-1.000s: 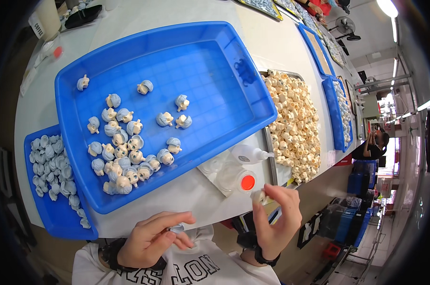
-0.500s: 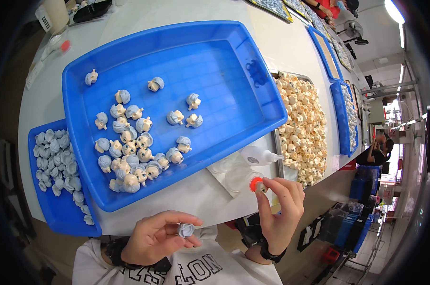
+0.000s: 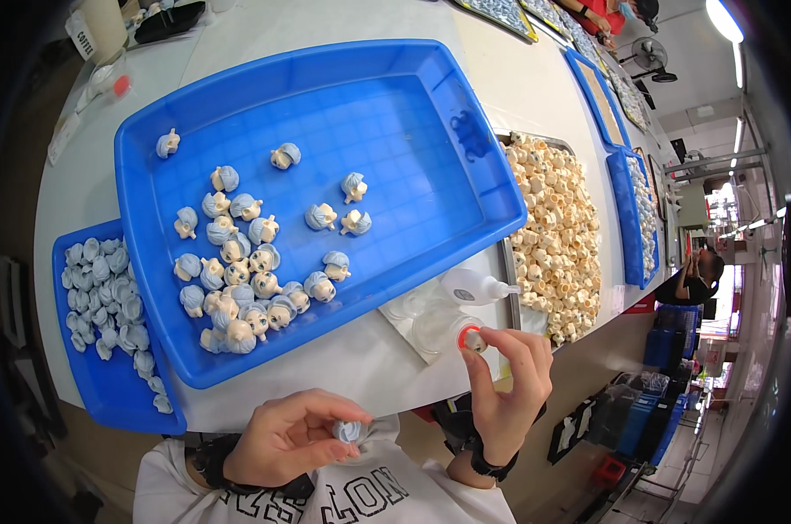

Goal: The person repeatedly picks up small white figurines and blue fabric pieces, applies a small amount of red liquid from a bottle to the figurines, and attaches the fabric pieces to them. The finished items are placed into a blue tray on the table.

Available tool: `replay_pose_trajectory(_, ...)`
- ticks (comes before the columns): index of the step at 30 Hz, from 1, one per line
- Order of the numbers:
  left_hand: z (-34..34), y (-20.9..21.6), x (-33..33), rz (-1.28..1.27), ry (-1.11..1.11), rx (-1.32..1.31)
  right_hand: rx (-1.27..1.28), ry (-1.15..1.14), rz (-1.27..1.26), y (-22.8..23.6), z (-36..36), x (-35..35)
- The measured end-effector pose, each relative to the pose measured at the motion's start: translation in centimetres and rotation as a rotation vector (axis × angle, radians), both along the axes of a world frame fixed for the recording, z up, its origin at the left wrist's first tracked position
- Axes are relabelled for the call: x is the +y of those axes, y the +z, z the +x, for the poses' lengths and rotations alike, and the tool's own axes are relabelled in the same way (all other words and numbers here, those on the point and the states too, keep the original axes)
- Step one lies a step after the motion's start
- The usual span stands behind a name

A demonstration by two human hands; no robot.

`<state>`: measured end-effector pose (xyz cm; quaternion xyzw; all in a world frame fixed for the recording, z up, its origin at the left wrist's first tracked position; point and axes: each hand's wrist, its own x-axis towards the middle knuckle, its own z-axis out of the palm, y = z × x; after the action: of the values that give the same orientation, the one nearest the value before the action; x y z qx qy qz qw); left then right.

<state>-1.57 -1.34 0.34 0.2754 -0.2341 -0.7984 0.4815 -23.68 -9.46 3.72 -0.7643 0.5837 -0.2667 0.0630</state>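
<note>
My left hand [image 3: 282, 437] is closed on a small light-blue doll hair piece [image 3: 347, 430], held low in front of my shirt. My right hand [image 3: 509, 397] pinches a small pale piece [image 3: 475, 341] between thumb and fingertips, right at the red ring of a clear round container [image 3: 436, 330]; its details are too small to make out. Beside that container a white squeeze bottle [image 3: 474, 286] lies on its side, nozzle to the right. Ahead, a large blue tray [image 3: 386, 131] holds several doll heads [image 3: 238, 272] with blue hair, mostly gathered at its near left.
A smaller blue tray [image 3: 120, 389] at the left holds a heap of blue hair pieces [image 3: 98, 279]. Right of the large tray, a metal tray is piled with cream doll face pieces [image 3: 557, 236]. More trays line the table farther off, where another person's arm [image 3: 598, 19] shows.
My right hand has shifted slightly left, bringing the pale piece over the red ring. The fingers of my left hand have drawn closer around the blue hair piece.
</note>
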Motion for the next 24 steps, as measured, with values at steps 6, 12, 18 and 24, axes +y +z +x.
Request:
replay_pose_trajectory(6, 0.4, -0.6, 0.1, -0.054, 0.044, -0.076, -0.047, -0.032, -0.022, -0.5, 0.0, 0.5)
replay_pose_trajectory(12, 0.1, 0.4, 0.0, 0.13, 0.071, 0.004, -0.125, -0.069, -0.059, 0.1, -0.2, 0.9)
replay_pose_trajectory(18, -0.4, 0.3, -0.2, 0.05, 0.081, -0.03, -0.177, -0.06, -0.019, -0.4, -0.4, 0.9)
replay_pose_trajectory(24, -0.5, 0.4, -0.6, -0.058, 0.085, -0.121, -0.173, -0.049, -0.034, -0.6, -0.3, 1.0)
